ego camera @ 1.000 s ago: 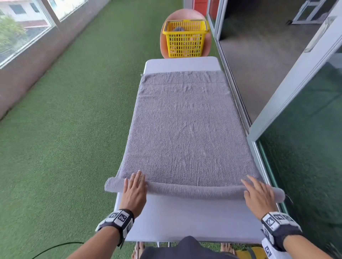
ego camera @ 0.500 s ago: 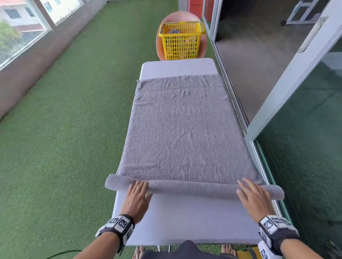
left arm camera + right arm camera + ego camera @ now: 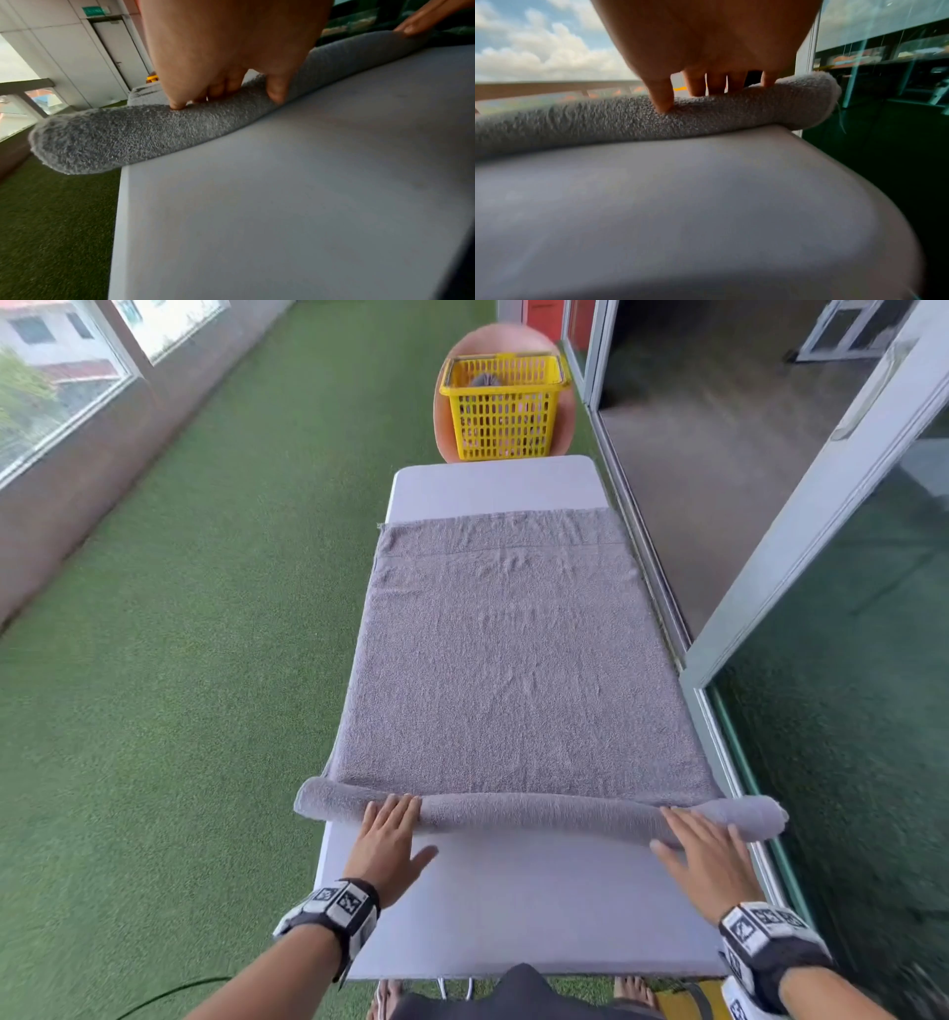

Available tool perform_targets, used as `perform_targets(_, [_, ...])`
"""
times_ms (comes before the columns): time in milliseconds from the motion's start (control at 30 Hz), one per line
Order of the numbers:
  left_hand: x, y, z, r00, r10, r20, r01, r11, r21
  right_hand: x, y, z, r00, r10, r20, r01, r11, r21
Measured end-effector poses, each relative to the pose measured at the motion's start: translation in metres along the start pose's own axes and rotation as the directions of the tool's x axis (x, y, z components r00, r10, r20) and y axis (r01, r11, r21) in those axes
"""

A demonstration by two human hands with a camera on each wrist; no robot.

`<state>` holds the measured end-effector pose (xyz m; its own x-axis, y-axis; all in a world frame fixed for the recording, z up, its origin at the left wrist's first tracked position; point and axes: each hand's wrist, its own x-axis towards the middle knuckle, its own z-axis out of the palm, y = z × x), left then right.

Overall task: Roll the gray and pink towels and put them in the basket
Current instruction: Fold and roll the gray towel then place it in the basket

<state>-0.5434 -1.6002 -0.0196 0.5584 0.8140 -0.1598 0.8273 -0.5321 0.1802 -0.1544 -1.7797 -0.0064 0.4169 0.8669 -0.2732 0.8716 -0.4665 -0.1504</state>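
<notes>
A gray towel (image 3: 513,670) lies spread along the white table (image 3: 534,916), its near end wound into a thin roll (image 3: 539,814) that overhangs both table sides. My left hand (image 3: 390,834) presses flat, straight fingers on the roll's left part (image 3: 144,130). My right hand (image 3: 698,845) presses the same way on the right part (image 3: 706,119), fingers spread. A yellow basket (image 3: 506,408) stands beyond the table's far end, with a gray rolled towel (image 3: 482,379) showing inside. No pink towel is plainly visible.
Green artificial turf (image 3: 179,660) covers the floor to the left of the table. A sliding glass door and its frame (image 3: 801,557) run close along the table's right side. A low wall with windows (image 3: 67,418) borders the far left.
The roll has grown slightly thicker and moved a little away from me under both hands. The towel's far edge has drawn nearer, baring more table at the far end.
</notes>
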Motion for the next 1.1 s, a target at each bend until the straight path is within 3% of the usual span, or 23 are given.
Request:
perform_targets(67, [-0.009,0.002,0.002,0.998,-0.007,0.069,0.008,1.0,-0.011,-0.011,0.002,0.006,0.999,0.01,0.049,-0.009,1.0,-0.027])
perform_targets(233, [-0.001,0.008,-0.015,0.998,-0.038,-0.041,0.037,0.999,-0.022,0.007,0.0,-0.017,0.997,0.046,0.068,-0.039,0.994,-0.101])
perform_targets(367, [0.009,0.007,-0.009,0.994,-0.099,-0.053,0.095,0.993,-0.066,0.025,0.011,-0.018,0.998,0.035,-0.05,-0.035,0.999,0.003])
perform_targets(467, [-0.002,0.002,0.004,0.999,-0.022,0.029,0.022,1.0,-0.01,0.012,0.011,-0.005,0.994,0.015,0.109,-0.014,1.0,-0.01])
perform_targets(533, [-0.007,0.002,0.005,0.998,-0.017,0.057,0.018,1.0,-0.017,-0.001,0.006,-0.002,0.995,0.043,0.095,-0.036,0.997,-0.074])
perform_targets(633, [0.001,0.003,-0.007,1.0,-0.014,-0.023,0.014,1.0,-0.015,0.005,0.005,-0.013,0.993,0.082,0.083,-0.073,0.992,-0.101])
perform_targets(700, [0.012,0.002,-0.012,1.0,-0.026,-0.002,0.026,0.999,0.02,0.022,0.006,-0.023,0.994,0.062,0.09,-0.053,0.994,-0.099])
perform_targets(800, [0.022,0.004,-0.013,0.998,-0.029,0.056,0.028,0.999,0.017,0.036,0.009,-0.029,0.998,0.06,-0.031,-0.061,0.998,-0.032])
perform_targets(900, [0.017,-0.001,-0.006,0.991,0.021,0.131,-0.019,1.0,-0.015,0.028,0.013,-0.014,0.997,0.063,0.035,-0.06,0.996,-0.07])
perform_targets(967, [0.007,-0.006,-0.004,0.997,0.042,0.066,-0.04,0.999,-0.028,0.019,0.01,-0.003,0.998,0.044,0.045,-0.039,0.994,-0.106])
perform_targets(1100, [-0.022,-0.022,0.006,0.998,-0.039,-0.059,0.037,0.999,-0.04,0.01,-0.011,0.015,0.997,0.014,-0.078,-0.012,1.0,0.026])
